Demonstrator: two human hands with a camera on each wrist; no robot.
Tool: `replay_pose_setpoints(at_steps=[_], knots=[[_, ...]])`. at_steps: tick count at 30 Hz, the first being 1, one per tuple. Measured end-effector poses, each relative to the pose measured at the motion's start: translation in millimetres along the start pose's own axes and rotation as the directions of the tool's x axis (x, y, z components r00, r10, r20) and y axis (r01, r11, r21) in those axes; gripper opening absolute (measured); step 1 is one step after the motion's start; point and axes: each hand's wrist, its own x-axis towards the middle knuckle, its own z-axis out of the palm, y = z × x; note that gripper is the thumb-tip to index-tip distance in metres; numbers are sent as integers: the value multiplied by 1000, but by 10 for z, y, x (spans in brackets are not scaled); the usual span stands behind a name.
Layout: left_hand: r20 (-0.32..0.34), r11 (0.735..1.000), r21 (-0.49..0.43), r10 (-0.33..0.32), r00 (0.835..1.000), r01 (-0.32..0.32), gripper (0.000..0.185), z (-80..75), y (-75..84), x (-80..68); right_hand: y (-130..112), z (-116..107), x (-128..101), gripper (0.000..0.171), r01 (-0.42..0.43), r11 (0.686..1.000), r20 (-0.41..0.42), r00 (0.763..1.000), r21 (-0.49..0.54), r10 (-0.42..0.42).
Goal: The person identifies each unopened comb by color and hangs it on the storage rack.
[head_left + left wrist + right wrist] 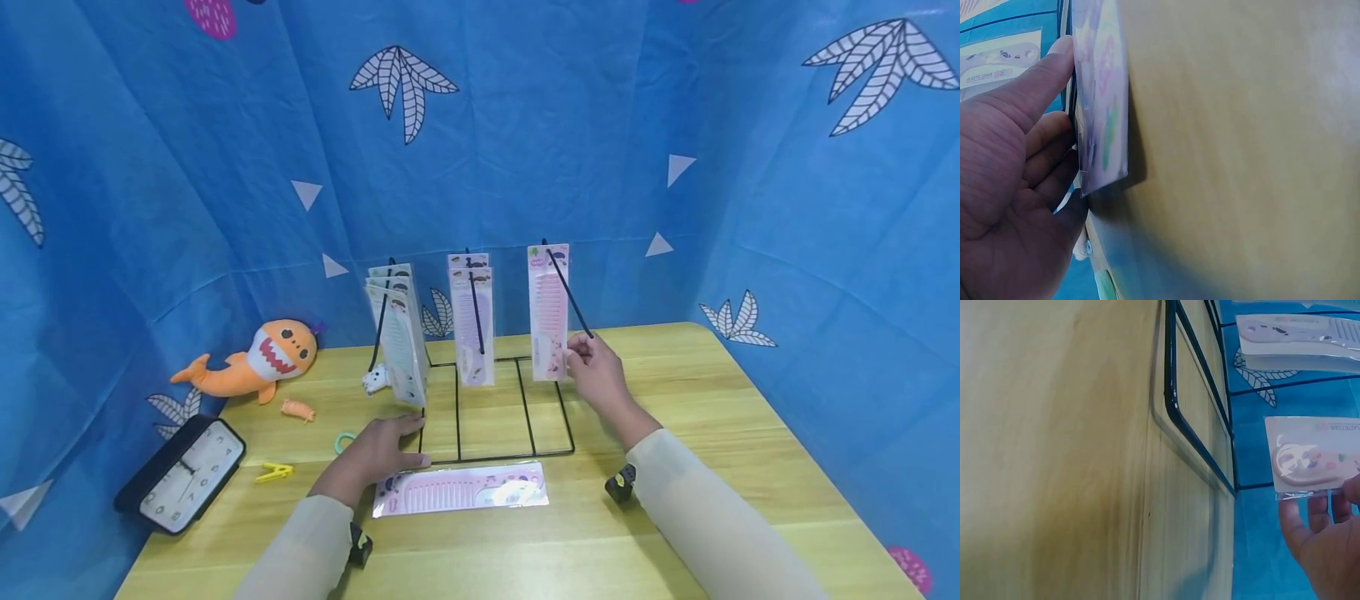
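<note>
Fingers [576, 357] of our right hand [596, 371] pinch hanging comb pack [548, 312] at bottom edge, long axis vertical, on rack [495, 408] toward tabletop's far edge; left hand [375, 450] rests flat, steadying rack base.

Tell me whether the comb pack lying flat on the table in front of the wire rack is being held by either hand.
No. The flat comb pack lies untouched; the left hand rests beside the wire rack, and the right hand holds a hanging comb pack.

On the tabletop [675, 500], a wire rack [495, 408] stands at the middle with comb packs [471, 325] hanging on its hooks. Another comb pack [461, 489] lies flat before it. Left of the rack lie a plush shark [258, 358] and a clock [182, 473].
</note>
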Motion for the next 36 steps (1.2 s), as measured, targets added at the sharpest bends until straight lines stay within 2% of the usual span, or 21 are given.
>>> replay_pose_setpoints(at_steps=[13, 19, 27, 36], knots=[[3, 1000, -15, -2, 1000, 3, 75, 9, -8, 12, 33, 107, 173, 17, -80, 993, -19, 996, 82, 82], [4, 1000, -27, 1, 1000, -1, 74, -3, -4, 15, 37, 110, 189, 19, -72, 995, -22, 997, 76, 74], [4, 1000, -26, 5, 1000, -4, 75, 2, -20, 22, 33, 108, 180, 24, -61, 998, -21, 998, 15, 61], [9, 1000, -29, -7, 1000, 7, 75, -7, -5, 1, 46, 134, 188, 29, -33, 999, -18, 999, 26, 34]])
